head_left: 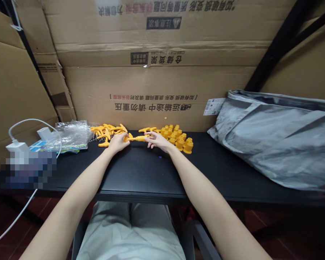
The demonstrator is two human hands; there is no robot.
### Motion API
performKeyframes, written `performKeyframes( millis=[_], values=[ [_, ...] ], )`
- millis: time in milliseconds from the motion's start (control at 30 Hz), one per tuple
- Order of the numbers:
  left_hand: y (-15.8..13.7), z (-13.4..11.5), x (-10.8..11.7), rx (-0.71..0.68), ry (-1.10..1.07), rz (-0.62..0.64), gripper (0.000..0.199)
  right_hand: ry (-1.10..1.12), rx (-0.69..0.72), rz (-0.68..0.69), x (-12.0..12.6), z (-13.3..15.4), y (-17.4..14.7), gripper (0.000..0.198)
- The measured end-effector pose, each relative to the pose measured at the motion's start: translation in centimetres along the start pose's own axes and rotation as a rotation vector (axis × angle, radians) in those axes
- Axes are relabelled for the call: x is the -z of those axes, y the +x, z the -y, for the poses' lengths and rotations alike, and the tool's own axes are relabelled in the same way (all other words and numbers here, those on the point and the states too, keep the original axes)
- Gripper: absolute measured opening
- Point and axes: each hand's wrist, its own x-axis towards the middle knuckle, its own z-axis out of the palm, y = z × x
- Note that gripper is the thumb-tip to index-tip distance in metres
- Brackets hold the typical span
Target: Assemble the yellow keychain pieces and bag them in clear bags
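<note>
Between my two hands, just above the black tabletop, a long yellow plastic piece [138, 138] runs sideways. My left hand [119, 142] is closed on its left end, where a rounded yellow part shows at the fingertips. The thumb and fingers of my right hand [158, 141] pinch the right end; the other fingers curl loosely. Beside my left hand lies a pile of yellow T-shaped handles [107, 134] with thin chains among them. Right of my right hand stand several yellow stepped plastic cups [188, 145]. A few yellow handles [147, 129] lie behind the right hand.
Clear plastic bags [73, 135] and a white charger with its cable [17, 147] lie at the left. A large grey bag [276, 141] fills the right of the black table [141, 180]. Cardboard [151, 81] walls off the back. A small blue bit [160, 157] lies in front.
</note>
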Motion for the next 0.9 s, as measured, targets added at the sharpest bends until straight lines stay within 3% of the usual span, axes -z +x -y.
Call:
performKeyframes(
  millis=[367, 633, 900],
  values=[
    [-0.2, -0.2, 0.1, -0.021, 0.054, -0.034, 0.029, -0.077, 0.118, -0.039, -0.5, 0.4, 0.2, 0.047],
    [-0.2, -0.7, 0.2, -0.047, 0.070, -0.056, 0.028, -0.068, -0.094, -0.094, -1.2, 0.0, 0.5, 0.055],
    [-0.3, -0.6, 0.0, -0.060, 0.036, 0.015, 0.035, -0.066, -0.169, -0.113, -0.8, 0.3, 0.4, 0.063]
  ],
)
